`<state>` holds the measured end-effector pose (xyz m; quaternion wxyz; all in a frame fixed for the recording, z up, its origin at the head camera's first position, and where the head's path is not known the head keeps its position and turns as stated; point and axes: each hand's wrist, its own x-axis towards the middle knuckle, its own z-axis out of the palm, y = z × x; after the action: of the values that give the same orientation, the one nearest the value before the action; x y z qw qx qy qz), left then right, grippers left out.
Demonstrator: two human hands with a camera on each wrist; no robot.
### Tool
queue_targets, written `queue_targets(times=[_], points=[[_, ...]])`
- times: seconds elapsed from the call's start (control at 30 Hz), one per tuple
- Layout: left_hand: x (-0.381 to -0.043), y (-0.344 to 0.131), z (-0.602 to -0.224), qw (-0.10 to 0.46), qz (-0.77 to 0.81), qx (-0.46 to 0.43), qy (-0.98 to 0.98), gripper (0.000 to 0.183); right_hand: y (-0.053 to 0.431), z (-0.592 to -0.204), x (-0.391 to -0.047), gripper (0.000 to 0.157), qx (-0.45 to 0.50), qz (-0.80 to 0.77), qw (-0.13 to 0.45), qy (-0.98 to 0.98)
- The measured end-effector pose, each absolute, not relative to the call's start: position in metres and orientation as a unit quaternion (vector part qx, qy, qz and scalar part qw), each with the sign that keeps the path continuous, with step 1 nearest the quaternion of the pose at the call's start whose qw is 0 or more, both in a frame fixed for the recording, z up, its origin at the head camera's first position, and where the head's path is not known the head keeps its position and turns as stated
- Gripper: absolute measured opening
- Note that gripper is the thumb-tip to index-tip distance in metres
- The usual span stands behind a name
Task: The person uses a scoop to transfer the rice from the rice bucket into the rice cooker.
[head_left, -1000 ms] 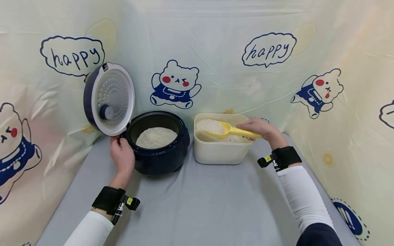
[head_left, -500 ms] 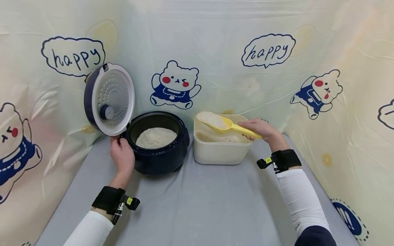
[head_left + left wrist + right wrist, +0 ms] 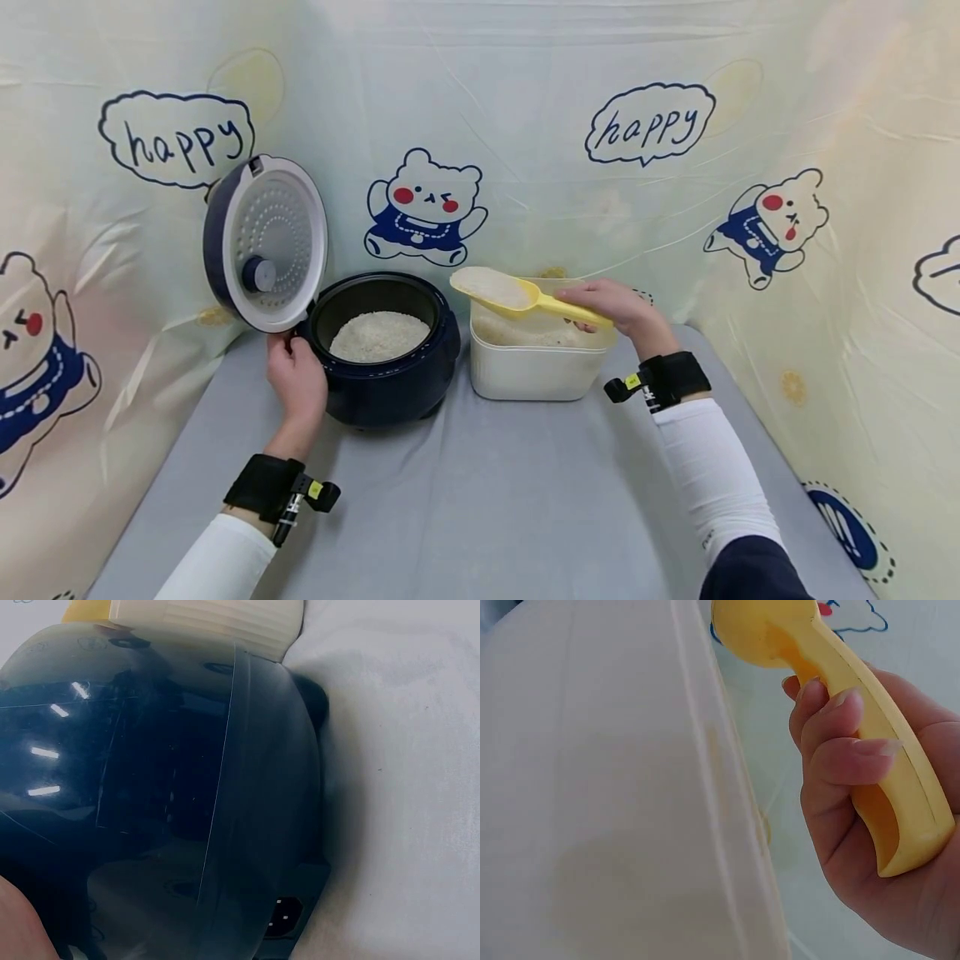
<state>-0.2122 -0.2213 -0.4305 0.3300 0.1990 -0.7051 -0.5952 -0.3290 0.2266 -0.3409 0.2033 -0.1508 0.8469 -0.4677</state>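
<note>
My right hand grips the handle of a yellow scoop, with the fingers curled round it in the right wrist view. The scoop is heaped with white rice and hovers over the left rim of a cream bin, which holds more rice. Left of the bin stands a dark blue rice cooker with its lid raised and a mound of rice inside. My left hand holds the cooker's left side by the lid hinge; its fingertips are partly hidden.
A grey cloth covers the table. Behind it hangs a pale curtain printed with bears. The cooker's power socket shows low on its body in the left wrist view, with no cord plugged in.
My right hand has lifted the loaded scoop out of the bin's rice and moved it left, towards the cooker. The left hand and the raised lid have stayed in place.
</note>
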Motion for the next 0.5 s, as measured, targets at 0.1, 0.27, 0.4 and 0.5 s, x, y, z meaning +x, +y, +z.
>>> queue_targets(times=[0.1,0.27,0.4,0.5], points=[[-0.212,-0.223,-0.431,0.329,-0.593,0.204,-0.706,0.042,0.212,-0.335,-0.332,0.049,-0.172,-0.460,0.204,0.847],[-0.211,-0.224,-0.432,0.325,-0.594,0.208,-0.706,0.043,0.184,-0.322,-0.335,0.042,-0.205,-0.451,0.215,0.841],[-0.211,-0.225,-0.432,0.322,-0.592,0.208,-0.709,0.043,0.159,-0.311,-0.334,0.038,-0.222,-0.434,0.218,0.846],[-0.211,-0.224,-0.432,0.319,-0.593,0.200,-0.712,0.043,0.140,-0.303,-0.330,0.037,-0.222,-0.420,0.222,0.852]])
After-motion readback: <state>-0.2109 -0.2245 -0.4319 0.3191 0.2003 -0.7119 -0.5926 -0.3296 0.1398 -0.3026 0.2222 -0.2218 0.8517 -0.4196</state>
